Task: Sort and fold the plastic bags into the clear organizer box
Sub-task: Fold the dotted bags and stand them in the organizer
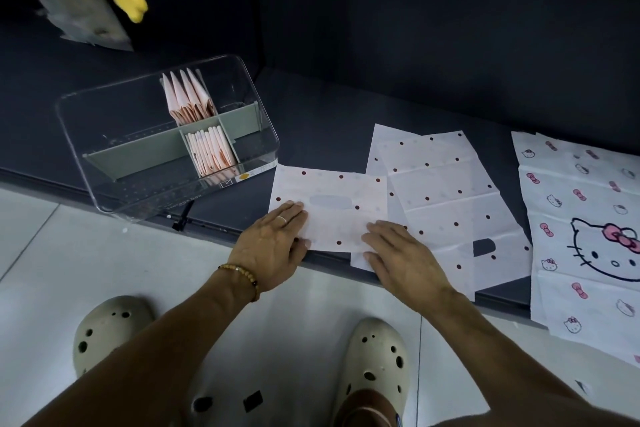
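Bag under both my palms: the dotted bag [329, 208] lies flat on the dark shelf [329, 107], right at its front edge, directly ahead of me and touching both hands. My left hand [273, 246] rests on its near-left corner, fingers straight and together, gripping nothing. My right hand [401, 253] presses the near-right corner the same way, flat, fingers extended, holding nothing. Its long axis runs left to right across my view, tilted slightly down towards the right; the handle cut-out sits mid-sheet, and the upper edge points away from me towards the clear organizer box [166, 135]. That box stands just beside the bag's far-left corner, so my left hand is the nearer one to it. Folded pink bags [188, 97] already stand in its two middle compartments. I judge the next fold should go across the long axis. More unfolded dotted bags [446, 198] lie overlapped just right, then the cat-print bags [588, 225] beyond.
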`<state>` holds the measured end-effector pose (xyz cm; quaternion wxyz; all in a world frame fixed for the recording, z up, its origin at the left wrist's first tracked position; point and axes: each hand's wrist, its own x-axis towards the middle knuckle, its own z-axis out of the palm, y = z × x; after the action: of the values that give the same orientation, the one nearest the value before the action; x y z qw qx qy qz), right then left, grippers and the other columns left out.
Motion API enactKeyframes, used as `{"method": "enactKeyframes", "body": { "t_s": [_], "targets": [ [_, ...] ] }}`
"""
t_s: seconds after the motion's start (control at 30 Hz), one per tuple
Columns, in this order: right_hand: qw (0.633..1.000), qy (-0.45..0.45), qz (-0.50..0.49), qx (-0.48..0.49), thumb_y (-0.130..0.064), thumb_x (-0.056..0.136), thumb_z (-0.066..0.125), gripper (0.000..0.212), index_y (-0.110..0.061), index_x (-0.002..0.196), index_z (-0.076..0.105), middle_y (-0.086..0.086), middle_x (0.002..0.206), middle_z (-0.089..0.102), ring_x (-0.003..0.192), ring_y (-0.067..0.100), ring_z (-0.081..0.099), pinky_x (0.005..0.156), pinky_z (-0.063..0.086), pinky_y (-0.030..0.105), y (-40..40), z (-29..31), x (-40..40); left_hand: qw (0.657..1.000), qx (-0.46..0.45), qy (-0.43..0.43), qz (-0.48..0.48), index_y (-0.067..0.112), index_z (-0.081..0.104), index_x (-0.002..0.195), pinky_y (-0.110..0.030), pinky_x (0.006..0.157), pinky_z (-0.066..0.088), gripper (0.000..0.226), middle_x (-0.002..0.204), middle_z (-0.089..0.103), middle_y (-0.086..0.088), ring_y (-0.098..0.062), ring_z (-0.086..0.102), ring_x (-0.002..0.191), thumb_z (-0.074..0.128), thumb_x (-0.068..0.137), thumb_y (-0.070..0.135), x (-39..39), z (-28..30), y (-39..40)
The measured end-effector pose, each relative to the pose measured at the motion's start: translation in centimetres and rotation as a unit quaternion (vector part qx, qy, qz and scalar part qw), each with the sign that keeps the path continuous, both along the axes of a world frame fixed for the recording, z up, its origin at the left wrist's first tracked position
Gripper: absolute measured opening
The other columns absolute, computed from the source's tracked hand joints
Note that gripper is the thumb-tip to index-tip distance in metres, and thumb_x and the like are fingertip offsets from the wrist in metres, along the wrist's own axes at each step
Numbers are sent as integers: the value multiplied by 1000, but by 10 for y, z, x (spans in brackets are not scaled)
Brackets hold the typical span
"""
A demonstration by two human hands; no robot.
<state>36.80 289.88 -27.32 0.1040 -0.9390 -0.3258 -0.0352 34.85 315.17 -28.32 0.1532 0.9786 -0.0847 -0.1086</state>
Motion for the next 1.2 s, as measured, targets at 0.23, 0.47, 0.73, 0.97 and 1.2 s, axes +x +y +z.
{"method": "enactKeyframes", "body": {
  "t_s": [0.23,0.47,0.73,0.97,1.2],
  "targets": [
    [999,-36,-30,3,-12,73,76,21,-9,93,69,4,86,70,79,25,66,58,53,30,7,6,11,999,32,-22,-7,25,29,147,-34,114,23,54,156,23,5,-14,19,143,38,97,44,5,4,1],
    [924,194,-239,226,-16,87,67,8,-23,87,72,-8,87,72,66,2,61,72,50,16,17,17,31,997,-71,2,38,19,56,125,-35,94,44,31,120,58,-9,-28,55,109,42,99,27,14,28,10],
    [858,251,-380,237,-30,87,68,17,-18,80,58,-4,74,64,73,19,57,70,42,28,21,9,52,968,-78,34,237,7,60,105,-37,85,51,33,105,64,-14,-26,58,90,45,98,36,25,25,17],
    [889,182,-388,162,-30,93,60,17,-16,84,60,2,86,68,77,19,56,74,40,24,28,5,66,960,40,21,277,16,61,104,-37,72,51,38,95,65,-9,-23,58,82,46,93,49,41,18,10],
    [901,156,-385,125,-32,93,60,17,-20,81,55,6,87,70,85,29,62,75,48,32,34,2,74,951,39,17,306,18,60,98,-36,70,51,38,87,63,-6,-20,54,73,50,90,54,48,11,13]
  ]
}}
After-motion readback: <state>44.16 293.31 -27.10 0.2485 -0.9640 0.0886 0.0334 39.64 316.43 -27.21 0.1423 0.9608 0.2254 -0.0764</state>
